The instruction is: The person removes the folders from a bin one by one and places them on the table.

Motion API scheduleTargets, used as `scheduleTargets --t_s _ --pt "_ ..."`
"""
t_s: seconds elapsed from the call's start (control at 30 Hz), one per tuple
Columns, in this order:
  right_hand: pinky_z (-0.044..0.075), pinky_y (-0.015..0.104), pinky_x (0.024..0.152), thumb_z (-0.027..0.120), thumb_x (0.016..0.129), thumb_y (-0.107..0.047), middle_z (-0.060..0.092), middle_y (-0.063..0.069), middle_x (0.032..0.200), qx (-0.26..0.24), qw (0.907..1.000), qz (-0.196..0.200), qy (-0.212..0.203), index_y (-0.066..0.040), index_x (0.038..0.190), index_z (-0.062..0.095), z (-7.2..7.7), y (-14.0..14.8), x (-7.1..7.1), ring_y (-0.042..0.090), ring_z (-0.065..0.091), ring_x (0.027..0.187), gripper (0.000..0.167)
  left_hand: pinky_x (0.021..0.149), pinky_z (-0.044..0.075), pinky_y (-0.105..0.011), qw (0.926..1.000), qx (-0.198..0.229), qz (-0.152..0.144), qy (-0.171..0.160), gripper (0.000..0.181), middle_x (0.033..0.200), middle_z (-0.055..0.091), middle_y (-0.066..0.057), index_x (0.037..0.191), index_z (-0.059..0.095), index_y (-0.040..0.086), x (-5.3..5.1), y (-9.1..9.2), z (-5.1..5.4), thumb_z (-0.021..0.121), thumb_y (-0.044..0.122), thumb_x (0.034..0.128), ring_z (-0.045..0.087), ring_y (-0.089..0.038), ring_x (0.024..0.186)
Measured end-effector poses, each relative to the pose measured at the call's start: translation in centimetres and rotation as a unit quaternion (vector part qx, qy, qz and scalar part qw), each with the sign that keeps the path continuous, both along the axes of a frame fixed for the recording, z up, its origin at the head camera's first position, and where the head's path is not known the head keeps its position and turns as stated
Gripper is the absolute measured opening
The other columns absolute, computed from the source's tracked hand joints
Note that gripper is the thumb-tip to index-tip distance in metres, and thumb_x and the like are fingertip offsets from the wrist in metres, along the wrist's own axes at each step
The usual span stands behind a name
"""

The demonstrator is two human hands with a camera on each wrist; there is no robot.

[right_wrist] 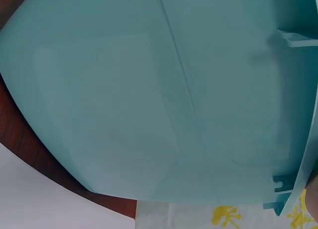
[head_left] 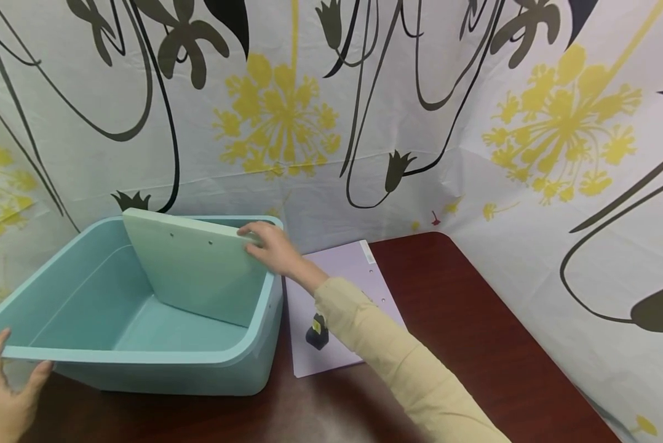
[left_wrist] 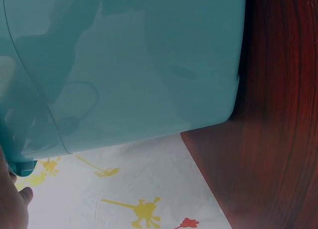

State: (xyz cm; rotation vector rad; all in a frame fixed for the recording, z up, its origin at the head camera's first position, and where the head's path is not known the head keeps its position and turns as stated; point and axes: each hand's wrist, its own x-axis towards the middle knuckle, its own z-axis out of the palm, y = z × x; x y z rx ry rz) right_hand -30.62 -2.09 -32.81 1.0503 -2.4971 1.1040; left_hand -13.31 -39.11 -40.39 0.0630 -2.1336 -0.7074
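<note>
A pale green binder (head_left: 198, 271) leans upright inside a light blue plastic bin (head_left: 143, 356), two small rivets showing near its top edge. My right hand (head_left: 276, 249) pinches the binder's upper right corner, over the bin's right rim. At the near left corner, my left hand (head_left: 2, 391) grips the bin's rim, fingers over it and thumb at the front. The left wrist view shows part of that left hand (left_wrist: 15, 201) beside the bin wall (left_wrist: 149, 65). In the right wrist view, the bin's outer wall (right_wrist: 124, 114) fills most of the picture.
A lilac binder (head_left: 345, 261) with rivets and a white label lies flat right of the bin, partly under my right sleeve. On it shows a small black shape (head_left: 317, 337) with yellow. The dark red table (head_left: 475, 332) meets a patterned cloth (head_left: 331, 123) behind.
</note>
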Motion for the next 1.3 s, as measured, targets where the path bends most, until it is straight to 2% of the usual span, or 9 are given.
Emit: scheduleTargets --t_s 0.27,0.5,0.63,0.8,1.0,1.23,1.3 --pt "0.038 0.022 0.093 0.054 0.089 -0.004 0.06 0.011 0.116 -0.073 0.9956 -0.004 0.059 0.0 0.115 0.058 -0.2 -0.2 0.3 0.02 0.052 0.111 0.027 0.109 0.006 -0.047 0.9999 -0.005 -0.001 0.009 0.103 0.14 0.022 -0.033 0.129 0.037 -0.008 0.0 0.0 0.1 0.044 0.078 0.0713 0.014 -0.037 0.135" --pt "0.042 0.02 0.087 0.056 0.086 0.001 0.062 0.013 0.108 -0.151 0.9822 -0.021 0.11 0.003 0.11 0.06 0.7 -0.1 0.7 0.021 0.057 0.102 0.024 0.109 0.006 -0.046 0.9998 -0.017 0.009 0.007 0.105 0.14 0.022 -0.032 0.129 0.037 -0.007 -0.1 -0.2 -0.2 0.041 0.08 0.0702 0.014 -0.037 0.135" --pt "0.043 0.02 0.085 0.056 0.085 0.002 0.062 0.014 0.106 -0.227 0.9663 -0.042 0.114 0.003 0.108 0.06 1.4 0.2 0.9 0.022 0.058 0.1 0.024 0.109 0.005 -0.047 0.9995 -0.019 0.021 -0.015 0.105 0.142 0.02 -0.031 0.131 0.035 -0.005 -0.1 -0.2 -0.2 0.038 0.081 0.0707 0.012 -0.038 0.135" --pt "0.044 0.022 0.083 0.058 0.082 0.006 0.063 0.018 0.104 -0.315 0.939 -0.064 0.121 0.006 0.105 0.061 2.2 0.9 1.5 0.024 0.059 0.098 0.023 0.108 0.004 -0.048 0.999 -0.01 0.028 -0.034 0.103 0.143 0.018 -0.03 0.132 0.033 -0.004 0.0 -0.2 -0.2 0.037 0.08 0.0724 0.01 -0.039 0.135" --pt "0.047 0.023 0.079 0.057 0.08 0.01 0.062 0.023 0.102 -0.369 0.9165 -0.106 0.113 0.012 0.102 0.06 4.6 2.0 4.4 0.029 0.059 0.095 0.022 0.108 0.005 -0.048 0.9994 -0.005 0.022 -0.027 0.103 0.143 0.017 -0.031 0.132 0.034 -0.005 0.0 -0.1 -0.2 0.039 0.079 0.0725 0.011 -0.039 0.135" --pt "0.052 0.026 0.066 0.059 0.084 0.001 0.063 0.015 0.107 -0.422 0.8931 -0.124 0.094 0.004 0.109 0.061 3.9 3.6 3.4 0.018 0.061 0.086 0.025 0.108 0.005 -0.05 0.999 -0.006 0.023 -0.037 0.1 0.145 0.015 -0.029 0.134 0.031 -0.004 0.2 0.3 0.0 0.038 0.077 0.0753 0.01 -0.04 0.135" --pt "0.052 0.028 0.064 0.059 0.084 0.001 0.063 0.016 0.108 -0.437 0.8865 -0.128 0.081 0.004 0.109 0.06 4.4 4.1 4.0 0.018 0.061 0.084 0.026 0.107 0.005 -0.052 0.9987 -0.009 0.028 -0.043 0.101 0.145 0.014 -0.028 0.135 0.03 -0.004 0.3 0.5 0.1 0.037 0.077 0.0751 0.009 -0.041 0.135"
